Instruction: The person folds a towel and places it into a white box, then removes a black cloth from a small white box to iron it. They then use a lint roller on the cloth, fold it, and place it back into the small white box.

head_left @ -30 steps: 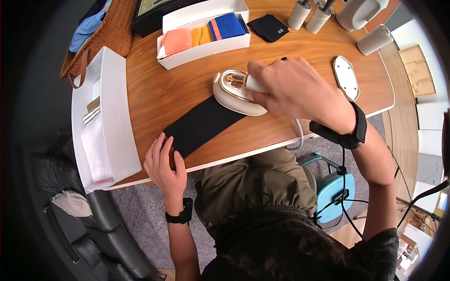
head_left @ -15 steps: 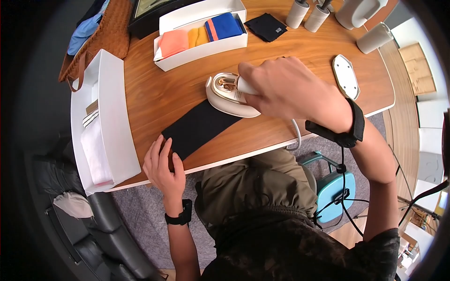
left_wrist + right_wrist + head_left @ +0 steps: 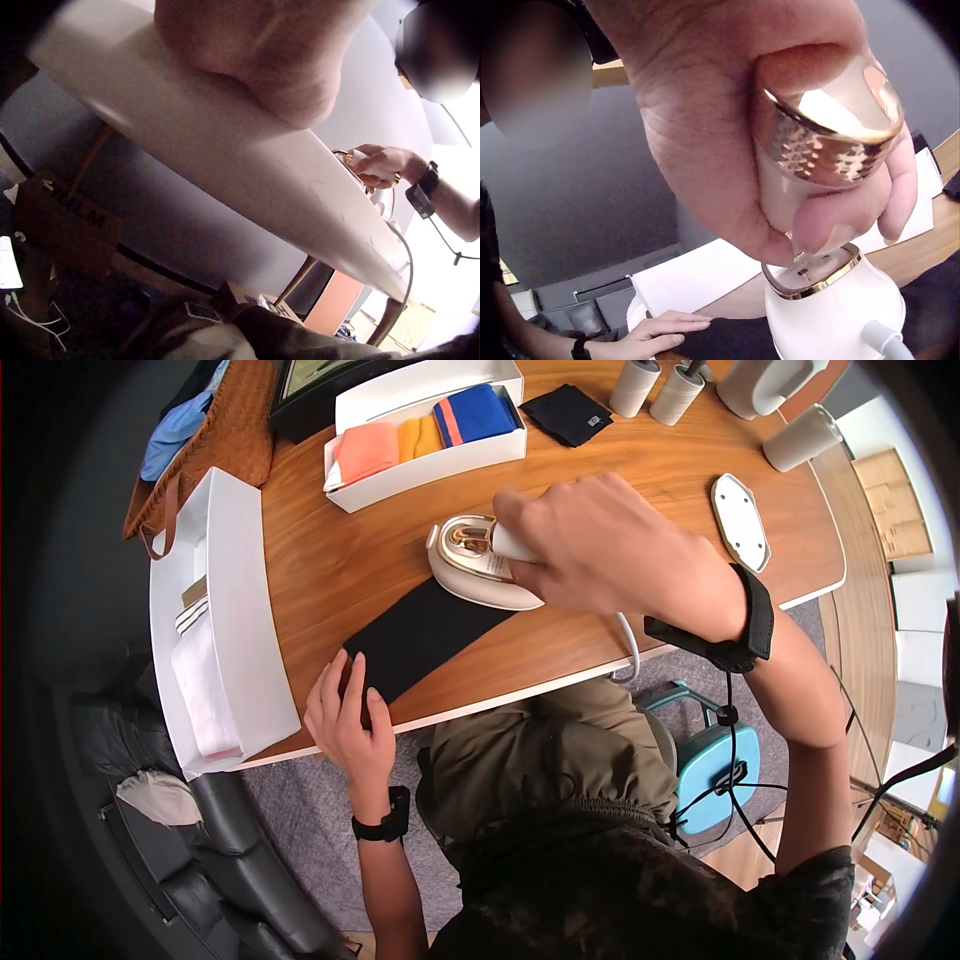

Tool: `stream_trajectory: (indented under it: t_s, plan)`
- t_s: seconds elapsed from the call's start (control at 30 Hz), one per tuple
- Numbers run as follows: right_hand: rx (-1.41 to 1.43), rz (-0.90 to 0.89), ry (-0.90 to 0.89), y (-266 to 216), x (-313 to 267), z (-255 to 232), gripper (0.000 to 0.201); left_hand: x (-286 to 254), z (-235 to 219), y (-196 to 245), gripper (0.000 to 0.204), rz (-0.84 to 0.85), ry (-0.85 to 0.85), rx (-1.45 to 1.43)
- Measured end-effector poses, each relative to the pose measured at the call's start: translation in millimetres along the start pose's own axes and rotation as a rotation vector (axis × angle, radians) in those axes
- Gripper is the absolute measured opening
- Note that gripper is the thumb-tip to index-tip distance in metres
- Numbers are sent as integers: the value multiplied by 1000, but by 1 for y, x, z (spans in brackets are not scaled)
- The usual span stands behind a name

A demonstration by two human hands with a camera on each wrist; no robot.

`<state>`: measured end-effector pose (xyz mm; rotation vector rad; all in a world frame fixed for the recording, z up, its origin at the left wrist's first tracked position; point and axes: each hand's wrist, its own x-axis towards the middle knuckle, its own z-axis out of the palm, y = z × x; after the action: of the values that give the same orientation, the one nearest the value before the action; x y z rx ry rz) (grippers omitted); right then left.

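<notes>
A long black strip of cloth lies flat on the wooden table, slanting toward its front edge. My right hand grips the handle of a small white and gold iron, whose base covers the far end of the cloth. In the right wrist view the fingers wrap round the gold-capped handle above the white body, and a hose leaves its side. My left hand rests with extended fingers on the near left end of the cloth, at the table edge.
Folded coloured cloths fill a white box at the back; a folded black cloth lies beside it. Another white box stands at the left edge near a woven basket. At right lie a white oval stand and a white cylinder.
My right hand has slid the iron to the left along the black cloth, uncovering none of its left end. My left hand stays in place on the cloth.
</notes>
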<state>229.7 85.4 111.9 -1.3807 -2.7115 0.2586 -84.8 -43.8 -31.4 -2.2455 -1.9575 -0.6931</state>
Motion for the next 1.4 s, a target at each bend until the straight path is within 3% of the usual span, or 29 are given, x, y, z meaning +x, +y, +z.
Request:
stream_trajectory:
  t_s: [0.13,0.23,0.47,1.4]
  plan:
    - [12,13,-17,-4,-1,0,24,-1,7,-2,41,-56,65,-70]
    - [12,7,-36,0,2,1,23,0,1,0,43,3,0,9]
    - [6,-9,43,1,9,6,23,0,2,2,41,-70,55,-76]
    - [34,50,22,1,13,4,27,0,2,1,41,-25,15,-17]
